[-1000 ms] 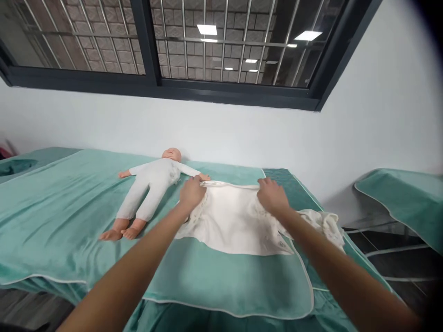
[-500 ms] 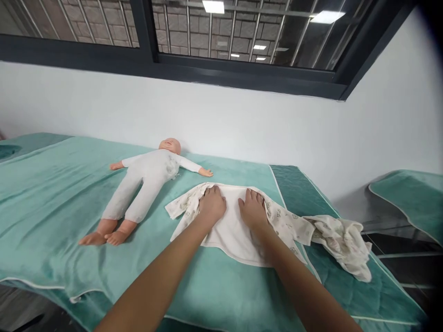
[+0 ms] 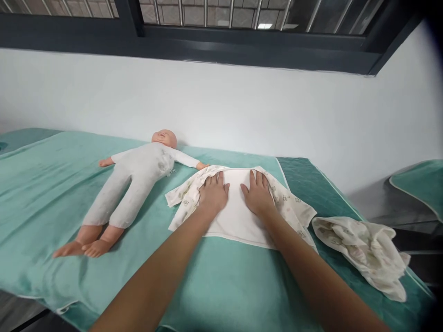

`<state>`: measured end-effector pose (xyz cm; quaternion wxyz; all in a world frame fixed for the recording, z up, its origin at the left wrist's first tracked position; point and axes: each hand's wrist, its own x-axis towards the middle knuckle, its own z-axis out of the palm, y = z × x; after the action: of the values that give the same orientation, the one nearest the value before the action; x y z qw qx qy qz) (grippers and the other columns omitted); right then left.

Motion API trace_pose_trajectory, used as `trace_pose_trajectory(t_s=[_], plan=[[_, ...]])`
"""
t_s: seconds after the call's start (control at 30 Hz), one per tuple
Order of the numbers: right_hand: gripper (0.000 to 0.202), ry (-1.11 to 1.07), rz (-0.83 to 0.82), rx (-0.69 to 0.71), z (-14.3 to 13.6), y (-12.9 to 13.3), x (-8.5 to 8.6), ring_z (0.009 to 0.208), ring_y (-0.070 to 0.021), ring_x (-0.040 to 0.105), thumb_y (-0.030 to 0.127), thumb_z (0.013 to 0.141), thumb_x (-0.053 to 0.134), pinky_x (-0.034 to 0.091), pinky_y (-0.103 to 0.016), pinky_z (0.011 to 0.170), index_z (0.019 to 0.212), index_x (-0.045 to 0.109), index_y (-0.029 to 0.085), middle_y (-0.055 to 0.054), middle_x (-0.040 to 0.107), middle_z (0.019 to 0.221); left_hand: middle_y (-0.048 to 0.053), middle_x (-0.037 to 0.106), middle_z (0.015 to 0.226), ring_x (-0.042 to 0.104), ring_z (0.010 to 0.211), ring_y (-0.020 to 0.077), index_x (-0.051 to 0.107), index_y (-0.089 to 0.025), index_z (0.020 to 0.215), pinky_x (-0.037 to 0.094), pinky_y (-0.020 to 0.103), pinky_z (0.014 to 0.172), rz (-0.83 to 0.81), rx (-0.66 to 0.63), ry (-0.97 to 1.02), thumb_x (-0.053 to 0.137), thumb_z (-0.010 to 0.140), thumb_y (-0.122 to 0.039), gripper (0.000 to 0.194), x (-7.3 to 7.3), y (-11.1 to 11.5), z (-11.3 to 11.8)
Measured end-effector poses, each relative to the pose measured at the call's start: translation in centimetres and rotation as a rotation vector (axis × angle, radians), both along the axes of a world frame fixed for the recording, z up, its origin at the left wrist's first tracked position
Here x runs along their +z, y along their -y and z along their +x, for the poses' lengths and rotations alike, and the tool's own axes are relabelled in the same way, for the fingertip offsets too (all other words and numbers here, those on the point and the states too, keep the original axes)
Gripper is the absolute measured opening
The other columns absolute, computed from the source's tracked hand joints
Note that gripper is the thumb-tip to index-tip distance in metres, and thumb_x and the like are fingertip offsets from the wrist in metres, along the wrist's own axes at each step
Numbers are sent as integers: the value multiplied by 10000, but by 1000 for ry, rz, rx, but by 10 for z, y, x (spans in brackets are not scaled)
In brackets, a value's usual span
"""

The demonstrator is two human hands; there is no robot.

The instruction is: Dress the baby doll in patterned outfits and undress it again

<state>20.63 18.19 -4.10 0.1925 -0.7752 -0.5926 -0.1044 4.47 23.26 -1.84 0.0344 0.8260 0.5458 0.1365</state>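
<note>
A small baby shirt (image 3: 235, 216), cream with a little animal print, lies spread open on the green cover, its plain inside facing up. My left hand (image 3: 213, 193) rests flat on its left side near the collar, fingers stretched out. Flat on the right side lies my right hand (image 3: 258, 193), its fingers apart and pointing away from me. Both palms press the cloth, and neither hand grasps it. To the left, a baby doll (image 3: 143, 161) in white lies on its back, one hand touching or just beside the shirt's upper left edge.
A crumpled printed garment (image 3: 367, 251) lies on the darker green quilted strip at the right. The green cover (image 3: 38, 193) spreads under everything, up to the white wall (image 3: 221, 106) below a barred window (image 3: 207, 14). Another green-covered surface (image 3: 422, 184) stands far right.
My hands have pushed the shirt slightly away from me, toward the wall, and my fingers have straightened. The shirt's right sleeve now sits apart from the crumpled garment. The view has tilted down.
</note>
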Motion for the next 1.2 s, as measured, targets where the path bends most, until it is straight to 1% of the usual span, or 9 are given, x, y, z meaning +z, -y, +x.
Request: trace_pose_trajectory(t_s=[0.13,0.27,0.4,0.57,0.7,0.8,0.9,1.07,1.2], plan=[[685,-6,-7,38,6,-5,-1,1458,-356,185,467,986,304,199,-466,1180,1547,195,89,-180,206,1599,119,312,1584,282,1428,329,226,-202,1545,329,550,1117,4,12,0,201,974,-488,639,-2,-5,1],[704,-90,-112,4,8,-8,-2,1454,-349,207,485,982,289,198,-460,1184,1548,191,78,-168,210,1604,121,345,1568,307,1412,348,263,-196,1533,357,576,1086,-56,6,-6,183,968,-504,648,-3,-8,2],[691,-148,-213,-2,8,-11,-1,1440,-328,256,478,984,264,205,-426,1185,1532,244,57,-159,267,1588,129,366,1556,328,1406,336,310,-192,1513,345,566,1097,-86,14,-22,176,968,-510,645,-5,-10,3],[661,-133,-236,4,4,-9,3,1450,-296,250,445,992,264,171,-384,1195,1519,277,47,-166,304,1570,147,397,1534,347,1399,313,321,-167,1503,355,553,1092,-70,11,-50,173,969,-504,648,-5,-8,3],[659,-147,-255,-33,-5,-4,6,1445,-331,265,430,1005,204,211,-429,1179,1522,265,27,-196,293,1569,154,405,1529,357,1401,307,318,-157,1505,342,535,1104,-74,37,-67,176,972,-478,638,-3,-3,6],[662,-154,-265,-64,-12,2,6,1447,-363,257,419,1007,170,221,-473,1169,1527,245,16,-219,261,1576,174,401,1526,341,1415,309,329,-114,1499,289,501,1144,-66,73,-70,199,973,-439,632,-4,2,10],[672,-163,-283,-78,-15,9,5,1445,-392,251,443,1004,173,220,-508,1163,1538,232,38,-214,216,1593,180,383,1536,308,1435,306,323,-80,1500,241,477,1171,-46,92,-68,202,973,-414,635,-6,8,11],[683,-174,-316,-75,-18,18,6,1461,-383,214,477,1004,183,188,-499,1178,1548,216,66,-190,178,1609,153,376,1547,311,1429,300,320,-96,1507,226,477,1178,-23,77,-50,198,971,-414,636,-8,18,4],[685,-176,-335,-75,-20,24,10,1470,-378,185,484,1004,191,178,-495,1182,1549,215,70,-183,163,1614,161,409,1525,331,1414,304,334,-87,1500,232,476,1173,-11,78,-27,211,968,-406,633,-8,23,1]])
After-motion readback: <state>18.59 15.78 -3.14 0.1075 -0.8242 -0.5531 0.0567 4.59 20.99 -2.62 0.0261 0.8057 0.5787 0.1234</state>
